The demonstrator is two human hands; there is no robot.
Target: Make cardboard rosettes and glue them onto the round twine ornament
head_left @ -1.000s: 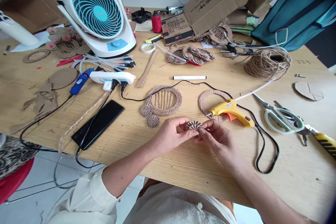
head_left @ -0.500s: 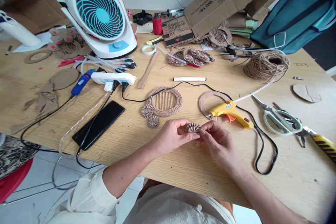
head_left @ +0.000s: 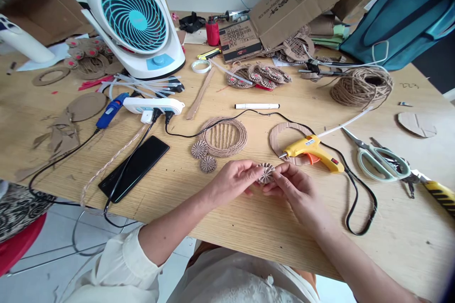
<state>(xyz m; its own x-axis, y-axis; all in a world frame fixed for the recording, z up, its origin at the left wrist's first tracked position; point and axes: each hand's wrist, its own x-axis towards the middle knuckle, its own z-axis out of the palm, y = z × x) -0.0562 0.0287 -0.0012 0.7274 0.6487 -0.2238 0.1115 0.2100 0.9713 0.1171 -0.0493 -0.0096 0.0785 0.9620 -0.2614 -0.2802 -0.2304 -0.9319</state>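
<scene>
A small pleated cardboard rosette (head_left: pixel 266 173) is pinched between my two hands above the table's front part, its round ribbed face turned up. My left hand (head_left: pixel 236 181) grips its left edge with thumb and fingers. On the other edge, my right hand (head_left: pixel 293 183) holds it the same way. Two similar rosettes, one (head_left: pixel 199 149) above the other (head_left: pixel 208 164), lie to the left, beside a round twine-wrapped ring (head_left: pixel 242 138) with strands across its middle. A yellow glue gun (head_left: pixel 313 150) rests on a cardboard ring (head_left: pixel 275 139) to the right.
Scissors (head_left: pixel 382 162), keys and a yellow cutter (head_left: pixel 441 195) lie right. A black phone (head_left: pixel 133 169), blue glue gun (head_left: pixel 111 112) and power strip (head_left: pixel 152 105) are left. Cables cross the table. Behind are a fan (head_left: pixel 135 19), twine ball (head_left: pixel 360 87) and marker (head_left: pixel 257 106).
The rosette has tipped so that more of its round face shows, and it has shifted slightly right. The fingers of both my hands have changed position around it.
</scene>
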